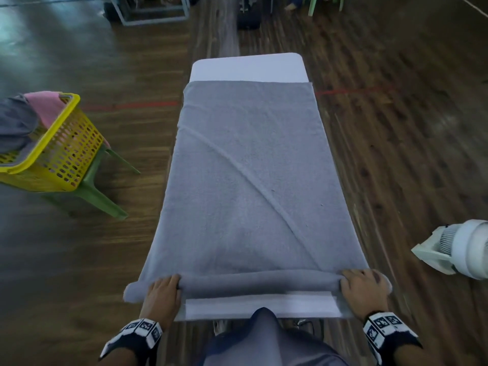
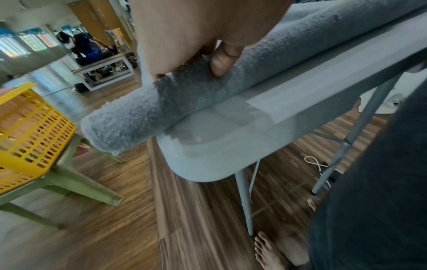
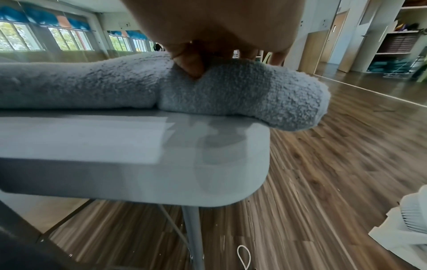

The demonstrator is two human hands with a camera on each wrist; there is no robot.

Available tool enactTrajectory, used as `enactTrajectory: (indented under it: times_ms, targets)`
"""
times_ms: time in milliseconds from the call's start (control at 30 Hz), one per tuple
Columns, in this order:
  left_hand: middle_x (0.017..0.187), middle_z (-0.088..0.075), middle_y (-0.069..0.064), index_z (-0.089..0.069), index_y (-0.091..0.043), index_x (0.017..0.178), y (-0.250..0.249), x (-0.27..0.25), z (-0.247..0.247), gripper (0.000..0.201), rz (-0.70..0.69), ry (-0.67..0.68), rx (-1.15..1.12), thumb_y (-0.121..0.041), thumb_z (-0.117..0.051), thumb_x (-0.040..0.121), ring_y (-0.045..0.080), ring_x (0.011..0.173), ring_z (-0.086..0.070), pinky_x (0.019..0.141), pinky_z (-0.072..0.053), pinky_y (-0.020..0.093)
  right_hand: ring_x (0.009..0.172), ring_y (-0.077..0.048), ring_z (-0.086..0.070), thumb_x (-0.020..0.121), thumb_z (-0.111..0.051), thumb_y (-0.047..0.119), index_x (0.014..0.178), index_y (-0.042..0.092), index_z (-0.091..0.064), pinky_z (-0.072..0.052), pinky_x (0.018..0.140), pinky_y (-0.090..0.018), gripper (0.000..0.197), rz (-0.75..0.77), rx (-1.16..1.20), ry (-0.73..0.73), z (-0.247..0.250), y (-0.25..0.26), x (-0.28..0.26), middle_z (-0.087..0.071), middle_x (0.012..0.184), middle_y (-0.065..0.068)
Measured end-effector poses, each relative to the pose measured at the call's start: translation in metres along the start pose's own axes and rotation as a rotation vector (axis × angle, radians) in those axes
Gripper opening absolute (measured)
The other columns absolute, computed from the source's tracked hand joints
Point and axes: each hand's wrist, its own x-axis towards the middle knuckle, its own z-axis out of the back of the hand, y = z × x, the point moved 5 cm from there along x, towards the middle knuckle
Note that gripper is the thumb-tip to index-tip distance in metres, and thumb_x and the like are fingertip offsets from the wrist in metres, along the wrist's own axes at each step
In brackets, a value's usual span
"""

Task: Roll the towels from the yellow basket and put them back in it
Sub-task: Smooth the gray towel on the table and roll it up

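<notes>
A grey towel (image 1: pixel 248 165) lies flat along the tabletop (image 1: pixel 248 67), covering nearly all of it; a diagonal crease crosses the cloth. Only the near end has been turned into a thin roll (image 1: pixel 258 282), which lies across the tabletop's width, its two ends overhanging the side edges. The left hand (image 1: pixel 162 291) and right hand (image 1: pixel 363 286) sit at opposite ends of the roll, each grip closed round it: the wrist views show a thumb (image 2: pixel 223 62) pressed into the near face on the left, and a thumb (image 3: pixel 190 65) likewise dug in on the right, fingers curled over the top.

Progress, as judged: rolling of this towel has just begun, with almost its full length left to wind up. The yellow basket (image 1: pixel 56 143) stands on a green stool (image 1: pixel 97 186) to the left of the tabletop, well apart from it; a pink cloth and a grey one hang over its rim, apparently unrolled, so more work seems to remain. No rolled towel shows in the basket.

Writing: no readable brand or label. The wrist bands (image 1: pixel 384 330) bear only black-and-white square marker patterns. A white fan (image 1: pixel 459 249) stands on the floor at right, unmarked.
</notes>
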Motion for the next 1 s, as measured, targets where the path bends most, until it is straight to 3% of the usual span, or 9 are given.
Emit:
enactTrajectory:
  times_ms: [167, 267, 333, 433, 600, 700, 767, 867, 1000]
  targets:
    - [0.129, -0.053, 0.011, -0.053, -0.011, 0.126, -0.004, -0.003, 0.002, 0.036, 0.120, -0.101, -0.005, -0.026, -0.048, 0.094, 0.033, 0.125, -0.048, 0.104, -0.036, 0.053, 0.112, -0.019, -0.055, 0.089, -0.039, 0.049, 0.124, 0.025, -0.057, -0.036, 0.098, -0.048, 0.046, 0.004, 0.137, 0.030, 0.005, 0.002, 0.004, -0.060, 0.122, 0.006]
    - [0.126, -0.058, 0.009, -0.057, -0.012, 0.125, 0.001, -0.011, -0.010, 0.061, 0.035, 0.002, 0.067, -0.022, -0.077, 0.069, 0.032, 0.122, -0.053, 0.103, -0.039, 0.055, 0.102, -0.022, -0.060, 0.077, -0.050, 0.045, 0.116, 0.029, -0.057, -0.038, 0.092, -0.048, 0.043, 0.072, 0.148, 0.028, -0.002, 0.003, -0.010, -0.065, 0.109, 0.006]
    - [0.107, -0.065, 0.002, -0.064, -0.018, 0.109, 0.002, -0.007, -0.001, 0.053, 0.038, 0.040, 0.073, -0.015, -0.082, 0.059, 0.027, 0.102, -0.061, 0.095, -0.045, 0.052, 0.092, -0.025, -0.064, 0.068, -0.053, 0.035, 0.106, 0.030, -0.063, -0.039, 0.088, -0.049, 0.040, 0.056, 0.155, 0.030, 0.002, 0.001, -0.010, -0.068, 0.097, 0.005]
    - [0.094, -0.069, -0.007, -0.069, -0.026, 0.097, 0.001, 0.013, 0.015, 0.022, 0.022, 0.016, 0.127, -0.026, -0.065, 0.075, 0.020, 0.095, -0.061, 0.101, -0.036, 0.049, 0.082, -0.025, -0.064, 0.068, -0.043, 0.039, 0.090, 0.027, -0.072, -0.039, 0.089, -0.051, 0.038, 0.019, 0.116, 0.032, 0.011, 0.002, 0.010, -0.069, 0.085, 0.005]
    - [0.118, -0.060, 0.004, -0.059, -0.016, 0.117, 0.008, 0.033, 0.022, 0.042, 0.056, -0.086, 0.037, -0.033, -0.031, 0.090, 0.029, 0.109, -0.055, 0.101, -0.037, 0.053, 0.112, -0.017, -0.058, 0.086, -0.051, 0.036, 0.119, 0.030, -0.061, -0.026, 0.106, -0.051, 0.035, 0.024, 0.147, 0.099, 0.008, 0.009, 0.023, -0.062, 0.119, 0.008]
    - [0.122, -0.060, 0.008, -0.058, -0.012, 0.122, 0.007, 0.020, 0.010, 0.048, -0.003, -0.027, 0.105, -0.035, -0.059, 0.080, 0.033, 0.116, -0.055, 0.100, -0.039, 0.054, 0.105, -0.018, -0.062, 0.075, -0.062, 0.040, 0.112, 0.029, -0.064, -0.032, 0.103, -0.052, 0.038, 0.062, 0.161, 0.138, 0.001, 0.013, 0.011, -0.066, 0.108, 0.009]
    - [0.105, -0.065, 0.004, -0.064, -0.014, 0.108, 0.005, 0.014, 0.007, 0.049, -0.048, 0.043, 0.130, -0.021, -0.077, 0.061, 0.032, 0.100, -0.059, 0.096, -0.041, 0.055, 0.099, -0.021, -0.064, 0.069, -0.068, 0.033, 0.105, 0.029, -0.066, -0.037, 0.099, -0.052, 0.036, 0.051, 0.163, 0.143, 0.001, 0.011, 0.009, -0.066, 0.101, 0.009]
    - [0.090, -0.067, -0.004, -0.068, -0.022, 0.090, 0.009, 0.024, 0.017, 0.026, -0.037, 0.031, 0.171, -0.027, -0.062, 0.066, 0.027, 0.088, -0.061, 0.098, -0.038, 0.055, 0.092, -0.022, -0.062, 0.066, -0.049, 0.042, 0.098, 0.028, -0.068, -0.040, 0.091, -0.047, 0.040, 0.051, 0.143, 0.109, 0.007, 0.013, 0.017, -0.066, 0.095, 0.007]
    - [0.127, -0.057, 0.001, -0.057, -0.020, 0.124, 0.007, 0.041, 0.023, 0.045, 0.001, -0.036, 0.084, -0.034, -0.031, 0.091, 0.026, 0.121, -0.050, 0.109, -0.029, 0.052, 0.109, -0.025, -0.056, 0.064, -0.063, 0.031, 0.117, 0.022, -0.060, -0.034, 0.096, -0.044, 0.054, 0.041, 0.128, 0.098, 0.009, 0.016, 0.023, -0.059, 0.116, -0.003]
